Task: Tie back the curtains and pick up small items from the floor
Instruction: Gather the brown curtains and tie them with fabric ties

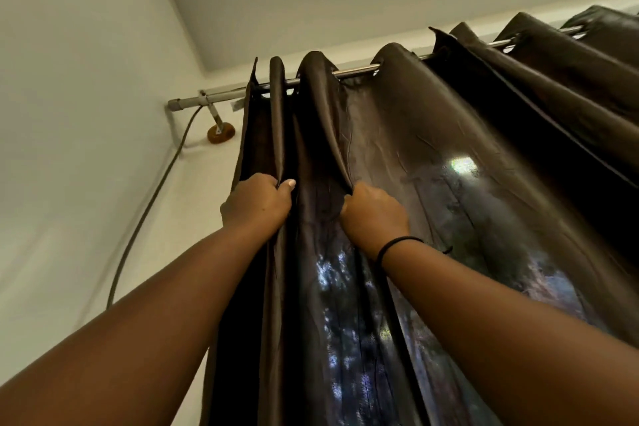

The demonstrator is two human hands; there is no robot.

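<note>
A dark brown, shiny curtain [432,156] hangs in deep folds from a metal rod [352,72] high above me. My left hand [257,202] grips the leftmost fold near the curtain's edge, thumb on the front. My right hand [375,214] grips the neighbouring fold a little to the right, fingers curled into the cloth. Both arms reach upward. A black band [397,245] circles my right wrist. Daylight and foliage show faintly through the fabric lower down. The floor is out of view.
The rod's end [176,104] sits on a bracket with a round brown wall mount [220,133]. A grey cable [152,197] runs from the rod end down the white wall at left. More curtain folds [567,55] bunch along the rod to the right.
</note>
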